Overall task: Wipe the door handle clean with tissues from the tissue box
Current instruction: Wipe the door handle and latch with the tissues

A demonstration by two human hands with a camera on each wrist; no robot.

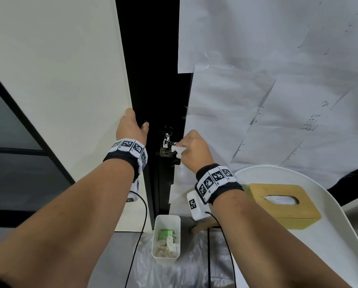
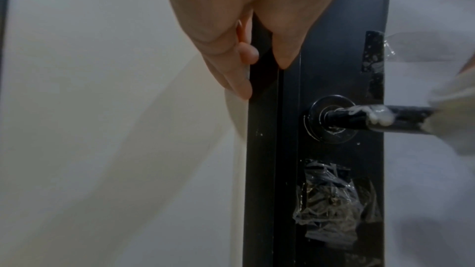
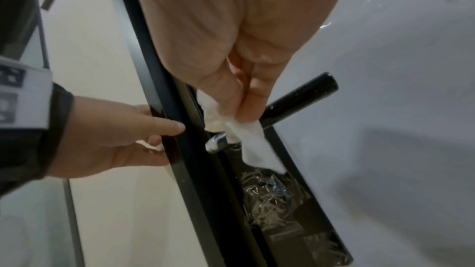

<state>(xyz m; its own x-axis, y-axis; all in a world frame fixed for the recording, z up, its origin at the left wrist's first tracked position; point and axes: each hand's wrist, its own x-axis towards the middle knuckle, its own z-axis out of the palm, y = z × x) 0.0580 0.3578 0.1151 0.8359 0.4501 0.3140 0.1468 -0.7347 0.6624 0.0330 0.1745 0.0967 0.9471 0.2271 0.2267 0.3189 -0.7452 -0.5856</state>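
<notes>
The black lever door handle [image 1: 167, 143] [image 2: 406, 118] [image 3: 303, 96] sticks out from the dark door edge [image 1: 153, 84]. A white smear [image 2: 377, 116] sits on it near the round base. My right hand [image 1: 184, 146] [image 3: 243, 109] pinches a crumpled white tissue [image 1: 177, 150] [image 3: 254, 141] and presses it on the lever's middle. My left hand [image 1: 137, 122] [image 2: 257, 61] grips the door edge just above and left of the handle, thumb on the front face. The wooden-topped tissue box [image 1: 284, 202] lies at the lower right, a tissue showing in its slot.
A white bin [image 1: 166, 256] with used tissues stands on the floor below the handle. The tissue box rests on a white round table [image 1: 340, 256]. Crinkled clear plastic [image 2: 331, 206] is taped over the lock under the handle. White paper sheets [image 1: 267, 100] cover the door face.
</notes>
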